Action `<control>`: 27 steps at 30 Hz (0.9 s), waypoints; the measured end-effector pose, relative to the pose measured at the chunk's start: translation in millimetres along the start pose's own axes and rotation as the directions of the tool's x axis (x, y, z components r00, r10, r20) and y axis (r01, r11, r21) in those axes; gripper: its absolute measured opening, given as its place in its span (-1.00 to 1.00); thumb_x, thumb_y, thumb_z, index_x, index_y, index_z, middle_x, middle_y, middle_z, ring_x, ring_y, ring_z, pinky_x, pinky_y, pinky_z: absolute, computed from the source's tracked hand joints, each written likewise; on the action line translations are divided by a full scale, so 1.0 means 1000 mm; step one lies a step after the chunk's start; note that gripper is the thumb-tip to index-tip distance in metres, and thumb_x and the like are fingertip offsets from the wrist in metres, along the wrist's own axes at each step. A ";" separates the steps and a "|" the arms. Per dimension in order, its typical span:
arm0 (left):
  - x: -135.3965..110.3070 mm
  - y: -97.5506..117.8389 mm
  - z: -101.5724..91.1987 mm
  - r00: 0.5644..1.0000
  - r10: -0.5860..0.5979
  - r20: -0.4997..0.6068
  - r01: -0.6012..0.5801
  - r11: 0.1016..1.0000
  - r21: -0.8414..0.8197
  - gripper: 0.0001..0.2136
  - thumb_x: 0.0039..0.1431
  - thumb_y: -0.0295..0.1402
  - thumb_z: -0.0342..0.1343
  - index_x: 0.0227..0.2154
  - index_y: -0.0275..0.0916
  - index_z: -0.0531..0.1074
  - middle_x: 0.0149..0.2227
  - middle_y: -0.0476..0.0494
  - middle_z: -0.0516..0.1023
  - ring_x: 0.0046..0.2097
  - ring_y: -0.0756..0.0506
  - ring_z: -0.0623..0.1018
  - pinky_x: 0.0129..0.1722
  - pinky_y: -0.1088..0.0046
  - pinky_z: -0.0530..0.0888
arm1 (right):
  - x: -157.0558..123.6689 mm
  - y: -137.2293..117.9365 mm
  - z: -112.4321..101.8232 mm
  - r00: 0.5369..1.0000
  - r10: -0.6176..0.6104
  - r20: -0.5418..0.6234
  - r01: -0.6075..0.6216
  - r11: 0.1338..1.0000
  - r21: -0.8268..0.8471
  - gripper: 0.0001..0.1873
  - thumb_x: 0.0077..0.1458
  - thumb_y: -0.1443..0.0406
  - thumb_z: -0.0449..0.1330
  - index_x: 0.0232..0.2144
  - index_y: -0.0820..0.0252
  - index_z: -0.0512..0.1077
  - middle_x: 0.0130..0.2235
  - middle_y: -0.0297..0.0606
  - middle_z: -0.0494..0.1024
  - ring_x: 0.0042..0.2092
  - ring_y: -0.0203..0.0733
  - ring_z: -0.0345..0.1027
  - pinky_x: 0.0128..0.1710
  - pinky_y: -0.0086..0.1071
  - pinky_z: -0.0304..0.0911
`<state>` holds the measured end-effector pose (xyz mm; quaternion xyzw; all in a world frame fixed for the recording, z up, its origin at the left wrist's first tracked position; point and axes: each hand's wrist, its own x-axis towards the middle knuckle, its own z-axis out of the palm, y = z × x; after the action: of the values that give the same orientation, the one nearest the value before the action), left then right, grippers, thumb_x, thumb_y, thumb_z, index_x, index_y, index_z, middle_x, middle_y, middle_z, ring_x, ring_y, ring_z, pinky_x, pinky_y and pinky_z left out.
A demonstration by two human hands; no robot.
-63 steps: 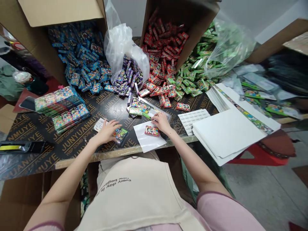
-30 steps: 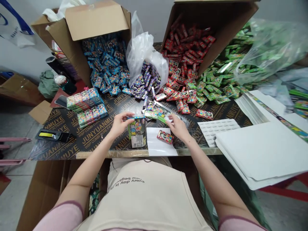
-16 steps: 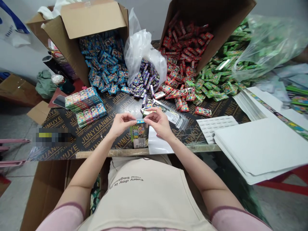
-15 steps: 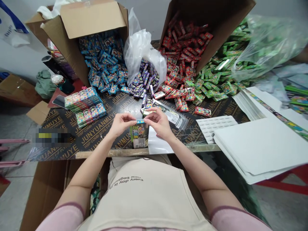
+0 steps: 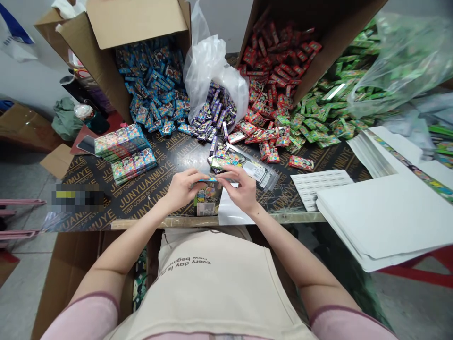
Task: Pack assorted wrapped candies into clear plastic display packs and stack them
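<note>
My left hand and my right hand both pinch the top edge of a small clear bag that holds colourful printed packets. The bag stands upright at the near edge of the black table. A white sheet lies under my right hand. Just beyond my hands lies a pile of flat clear bags with printed cards.
Blue packets spill from a cardboard box at the back left, purple ones from a white plastic bag, red ones from a second box, green ones at the right. Filled stacks sit left. White sheets lie right.
My left hand lifted the bag from lying flat to upright. My right hand left the red packet on the white sheet and joined at the bag's top edge; that packet is out of sight now.
</note>
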<state>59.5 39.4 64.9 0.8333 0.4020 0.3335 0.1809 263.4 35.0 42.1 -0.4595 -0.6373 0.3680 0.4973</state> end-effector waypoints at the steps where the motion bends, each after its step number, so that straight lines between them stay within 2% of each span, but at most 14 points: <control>1: 0.001 0.000 0.001 1.000 0.011 -0.007 -0.011 1.000 -0.018 -0.86 0.20 -0.39 0.11 -0.23 -0.18 0.55 -0.32 -0.12 0.57 -0.30 -0.05 0.55 -0.30 0.46 0.44 | 0.002 -0.001 -0.001 0.999 0.043 0.020 -0.044 0.999 0.024 -0.60 0.08 0.13 0.25 -0.04 0.06 0.33 -0.30 -0.25 0.59 -0.23 -0.09 0.54 -0.08 -0.16 0.39; 3: 0.001 0.000 0.004 0.999 0.036 -0.039 -0.038 0.998 -0.049 -0.84 0.21 -0.41 0.10 -0.21 -0.18 0.56 -0.30 -0.13 0.58 -0.29 -0.04 0.55 -0.29 0.47 0.45 | 0.004 -0.002 -0.003 0.996 0.077 0.054 -0.078 0.997 0.020 -0.55 0.09 0.12 0.25 0.00 0.08 0.30 -0.33 -0.29 0.58 -0.28 -0.12 0.54 -0.14 -0.20 0.41; 4: 0.000 0.000 0.006 0.997 0.048 -0.055 -0.051 0.997 -0.052 -0.84 0.21 -0.41 0.10 -0.22 -0.18 0.57 -0.30 -0.13 0.58 -0.30 -0.03 0.55 -0.31 0.48 0.45 | 0.004 -0.001 -0.004 0.997 0.043 0.068 -0.042 0.999 -0.017 -0.60 0.12 0.13 0.22 -0.02 0.08 0.33 -0.31 -0.27 0.59 -0.27 -0.13 0.54 -0.14 -0.21 0.40; 6: -0.001 -0.001 0.008 0.994 0.077 -0.074 -0.079 0.996 -0.032 -0.83 0.23 -0.41 0.08 -0.24 -0.19 0.58 -0.31 -0.13 0.57 -0.32 -0.02 0.55 -0.34 0.51 0.45 | 0.001 0.002 -0.007 0.986 -0.128 0.110 0.142 0.982 -0.125 -0.76 0.19 0.18 0.15 -0.11 0.09 0.41 -0.23 -0.21 0.60 -0.19 -0.12 0.53 -0.10 -0.21 0.39; 8: -0.003 -0.002 0.010 0.991 0.106 -0.077 -0.106 0.994 0.014 -0.82 0.25 -0.40 0.05 -0.24 -0.20 0.58 -0.31 -0.13 0.57 -0.33 0.00 0.55 -0.36 0.52 0.44 | -0.003 0.004 -0.011 0.930 -0.318 0.183 0.351 0.915 -0.198 -0.81 0.23 0.24 0.08 -0.16 0.11 0.45 -0.16 -0.17 0.60 -0.11 -0.11 0.50 -0.07 -0.20 0.38; 10: -0.004 -0.003 0.010 0.989 0.126 -0.076 -0.122 0.991 0.049 -0.81 0.26 -0.41 0.04 -0.24 -0.21 0.57 -0.31 -0.14 0.57 -0.35 0.00 0.54 -0.37 0.53 0.44 | -0.001 0.003 -0.015 0.891 -0.399 0.218 0.442 0.871 -0.216 -0.80 0.25 0.30 0.06 -0.14 0.12 0.45 -0.13 -0.17 0.60 -0.08 -0.13 0.48 -0.06 -0.20 0.37; 13: -0.004 -0.003 0.011 0.987 0.124 -0.098 -0.120 0.992 0.043 -0.83 0.24 -0.44 0.06 -0.26 -0.23 0.57 -0.33 -0.14 0.57 -0.36 0.00 0.54 -0.38 0.53 0.44 | 0.013 -0.009 -0.022 0.932 -0.350 0.089 0.361 0.901 -0.241 -0.84 0.22 0.30 0.11 -0.16 0.11 0.45 -0.19 -0.21 0.58 -0.10 -0.14 0.46 -0.05 -0.22 0.34; 15: -0.004 -0.004 0.012 0.985 0.109 -0.136 -0.109 0.994 0.007 -0.85 0.22 -0.47 0.07 -0.29 -0.25 0.56 -0.33 -0.15 0.58 -0.35 -0.01 0.56 -0.37 0.51 0.46 | 0.028 -0.020 -0.025 0.958 -0.287 -0.007 0.276 0.928 -0.250 -0.91 0.15 0.26 0.20 -0.28 0.13 0.46 -0.21 -0.22 0.55 -0.11 -0.13 0.42 -0.05 -0.21 0.31; 16: -0.003 -0.004 0.013 0.983 0.097 -0.158 -0.101 0.995 -0.016 -0.86 0.21 -0.48 0.08 -0.32 -0.26 0.55 -0.33 -0.16 0.59 -0.34 -0.02 0.57 -0.35 0.50 0.48 | 0.036 -0.025 -0.025 0.968 -0.253 -0.005 0.244 0.939 -0.241 -0.91 0.11 0.24 0.23 -0.35 0.14 0.45 -0.21 -0.22 0.53 -0.11 -0.13 0.40 -0.06 -0.21 0.29; 17: -0.003 -0.005 0.014 0.980 0.082 -0.179 -0.090 0.995 -0.038 -0.88 0.18 -0.50 0.10 -0.35 -0.26 0.54 -0.34 -0.16 0.60 -0.33 -0.03 0.59 -0.34 0.49 0.49 | 0.043 -0.029 -0.024 0.976 -0.212 0.044 0.216 0.952 -0.219 -0.87 0.08 0.22 0.25 -0.41 0.16 0.44 -0.21 -0.21 0.52 -0.10 -0.12 0.39 -0.07 -0.22 0.28; 19: -0.002 -0.006 0.016 0.975 0.039 -0.218 -0.056 0.996 -0.074 -0.93 0.12 -0.51 0.16 -0.42 -0.27 0.51 -0.37 -0.15 0.61 -0.33 -0.05 0.60 -0.32 0.46 0.51 | 0.054 -0.033 -0.020 0.960 -0.106 0.259 0.149 0.978 -0.149 -0.81 0.06 0.21 0.25 -0.49 0.19 0.41 -0.24 -0.22 0.51 -0.12 -0.14 0.38 -0.14 -0.27 0.27; 22: -0.001 -0.007 0.017 0.970 -0.022 -0.241 -0.005 0.994 -0.113 -0.93 0.04 -0.50 0.22 -0.49 -0.26 0.47 -0.41 -0.12 0.62 -0.35 -0.08 0.61 -0.33 0.43 0.51 | 0.061 -0.033 -0.008 0.829 0.048 0.557 0.014 0.994 -0.106 -0.77 0.05 0.19 0.22 -0.53 0.22 0.39 -0.40 -0.28 0.49 -0.31 -0.24 0.36 -0.32 -0.39 0.21; 24: -0.001 -0.006 0.016 0.971 -0.037 -0.235 0.008 0.992 -0.123 -0.93 0.02 -0.52 0.22 -0.49 -0.26 0.46 -0.40 -0.13 0.63 -0.35 -0.08 0.61 -0.33 0.42 0.51 | 0.063 -0.030 -0.001 0.776 0.110 0.621 -0.044 0.992 -0.121 -0.75 0.03 0.18 0.21 -0.54 0.24 0.37 -0.48 -0.33 0.45 -0.41 -0.31 0.29 -0.40 -0.43 0.14; 27: -0.001 -0.005 0.015 0.972 -0.043 -0.231 0.015 0.993 -0.118 -0.93 -0.01 -0.53 0.19 -0.47 -0.26 0.45 -0.38 -0.15 0.63 -0.33 -0.08 0.61 -0.30 0.41 0.50 | 0.064 -0.025 0.006 0.766 0.153 0.624 -0.084 0.987 -0.139 -0.76 -0.01 0.19 0.21 -0.55 0.24 0.35 -0.55 -0.39 0.38 -0.49 -0.36 0.19 -0.47 -0.46 0.07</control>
<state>66.7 41.0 50.4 0.7706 0.4127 0.4489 0.1852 246.7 88.4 83.2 -0.3732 -0.7551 0.4983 0.2057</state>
